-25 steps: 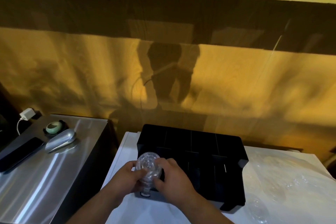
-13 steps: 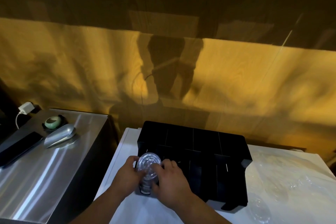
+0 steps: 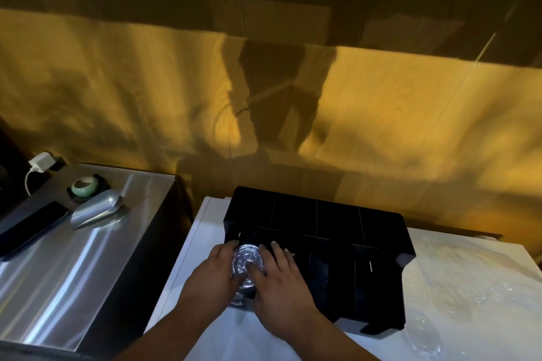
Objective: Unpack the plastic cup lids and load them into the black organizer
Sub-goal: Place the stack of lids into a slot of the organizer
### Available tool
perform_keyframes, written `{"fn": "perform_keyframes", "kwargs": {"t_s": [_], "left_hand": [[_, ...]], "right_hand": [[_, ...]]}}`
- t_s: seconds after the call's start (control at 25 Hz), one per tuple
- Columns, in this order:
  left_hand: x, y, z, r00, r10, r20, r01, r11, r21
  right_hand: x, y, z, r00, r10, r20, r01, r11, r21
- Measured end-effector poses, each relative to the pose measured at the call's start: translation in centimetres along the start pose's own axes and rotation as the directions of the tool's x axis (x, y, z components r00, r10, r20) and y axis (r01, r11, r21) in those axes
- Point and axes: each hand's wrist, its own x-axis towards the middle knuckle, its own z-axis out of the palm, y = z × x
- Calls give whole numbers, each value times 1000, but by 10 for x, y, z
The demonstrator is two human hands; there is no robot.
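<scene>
A lid stack point(image 3: 247, 259) is clasped in the organizer's point(image 3: 337, 221) front-left slot by curled fingers point(image 3: 231, 245) of left hand point(image 3: 215, 272) and right hand point(image 3: 280, 284).

Both bare forearms are extended forward from the near edge of the white counter point(image 3: 205, 231) and are angled toward each other over its left part. The left hand point(image 3: 215, 274) is cupped against the left side of a stack of clear lids point(image 3: 245, 261), with its fingers curled round it. The right hand point(image 3: 283, 281) is held against the stack's right side, with the thumb bent over the top lid and the other fingers stretched forward.
</scene>
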Motion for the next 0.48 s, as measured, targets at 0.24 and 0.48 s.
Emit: {"fn": "perform_keyframes", "kwargs": {"t_s": [0.24, 0.48], "left_hand": [[-4, -12, 2, 989, 143, -28, -135, 972, 192], [-18, -34, 0, 968, 109, 228, -182, 925, 332]], "right_hand": [[2, -6, 9, 986, 0, 169, 14, 997, -80], [9, -7, 14, 969, 29, 246, 3, 992, -129]]}}
